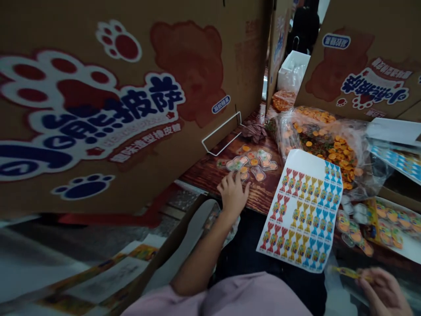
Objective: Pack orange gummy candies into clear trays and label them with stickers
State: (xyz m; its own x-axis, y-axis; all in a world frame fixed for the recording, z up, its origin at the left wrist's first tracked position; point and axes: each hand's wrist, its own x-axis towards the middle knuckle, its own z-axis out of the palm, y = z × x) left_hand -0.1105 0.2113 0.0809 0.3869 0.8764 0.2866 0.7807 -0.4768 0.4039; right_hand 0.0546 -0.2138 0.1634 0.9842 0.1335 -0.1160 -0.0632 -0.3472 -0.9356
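My left hand [234,195] lies at the near edge of a wooden-patterned table, fingers apart, fingertips touching or just above small clear packs [241,163] with orange and green pieces inside. At the lower right, my right hand [383,289] pinches a yellow candy-shaped sticker [347,272] between thumb and finger. Between the hands is a white sticker sheet [301,215] with rows of red, yellow and blue candy-shaped stickers, one gap showing in its middle row. It overhangs the table edge above my lap.
A large printed cardboard box [131,87] walls off the left side; another box [368,57] stands at the back right. An open clear bag [329,140] of orange pieces lies behind the sheet. More filled packs [351,228] and sticker sheets [399,158] are at right.
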